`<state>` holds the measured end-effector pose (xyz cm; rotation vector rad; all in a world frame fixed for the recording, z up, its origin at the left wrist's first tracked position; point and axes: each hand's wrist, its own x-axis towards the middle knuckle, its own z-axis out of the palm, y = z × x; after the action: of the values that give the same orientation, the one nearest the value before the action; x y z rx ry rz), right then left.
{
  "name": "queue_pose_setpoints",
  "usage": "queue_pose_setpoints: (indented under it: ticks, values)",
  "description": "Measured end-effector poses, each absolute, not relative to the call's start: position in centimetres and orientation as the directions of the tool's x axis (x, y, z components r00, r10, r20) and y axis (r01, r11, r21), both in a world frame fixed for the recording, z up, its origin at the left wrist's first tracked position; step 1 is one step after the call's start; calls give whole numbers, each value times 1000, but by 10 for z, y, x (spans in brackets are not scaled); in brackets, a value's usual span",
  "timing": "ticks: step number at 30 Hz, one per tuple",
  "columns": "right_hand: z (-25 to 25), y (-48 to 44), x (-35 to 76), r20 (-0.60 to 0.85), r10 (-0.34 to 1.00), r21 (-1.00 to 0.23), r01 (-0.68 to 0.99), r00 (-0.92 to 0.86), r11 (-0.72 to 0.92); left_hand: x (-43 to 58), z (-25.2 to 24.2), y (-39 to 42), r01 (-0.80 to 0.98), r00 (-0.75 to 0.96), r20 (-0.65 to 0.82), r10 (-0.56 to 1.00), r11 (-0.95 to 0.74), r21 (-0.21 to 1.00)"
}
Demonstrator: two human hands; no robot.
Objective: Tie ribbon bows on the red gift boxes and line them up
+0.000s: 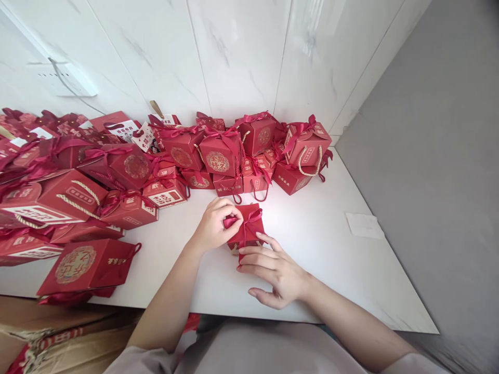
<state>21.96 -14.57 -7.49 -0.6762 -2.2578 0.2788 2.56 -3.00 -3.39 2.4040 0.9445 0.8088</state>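
Note:
A small red gift box stands on the white tabletop in front of me, with a dark pink ribbon tied in a bow over its top. My left hand is closed in a pinch on the bow's left loop. Spread fingers of my right hand lie over the near side of the box, touching it and the ribbon's hanging tail. Those fingers partly hide the box's front and its twisted cord handle.
Several red gift boxes are stacked along the marble-patterned wall, and more crowd the left side. One box lies near the front left edge, above an open cardboard carton. A white paper lies at the right edge.

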Motion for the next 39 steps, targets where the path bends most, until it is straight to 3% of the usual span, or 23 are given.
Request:
queue_pose_setpoints:
  ticks: [6, 11, 15, 18, 21, 24, 32, 39]
  values:
    - [-79, -145, 220, 628, 524, -373, 368, -575, 852, 29, -35, -33, 465, 559, 370, 742, -651, 600]
    - [-78, -145, 228, 730, 572, -369, 488, -374, 791, 31, -39, -32, 387, 600, 311, 737, -608, 693]
    - [-79, -138, 235, 646, 761, -613, 551, -64, 566, 30, -42, -31, 333, 643, 237, 728, -545, 770]
    - [-83, -130, 240, 443, 886, -837, 417, 135, 355, 32, -42, -33, 331, 676, 168, 718, -500, 800]
    - [-87, -124, 245, 266, 957, -953, 180, 113, 244, 34, -42, -35, 322, 698, 132, 704, -473, 820]
    - [-85, -123, 248, 181, 983, -983, 32, 33, 180, 35, -41, -36, 316, 711, 121, 692, -468, 825]
    - [-74, -129, 247, 217, 971, -974, 44, -97, 222, 33, -43, -34, 256, 742, 132, 657, -461, 850]
    - [-85, -126, 245, 239, 969, -971, 43, 68, 237, 33, -42, -33, 267, 746, 121, 655, -460, 847]
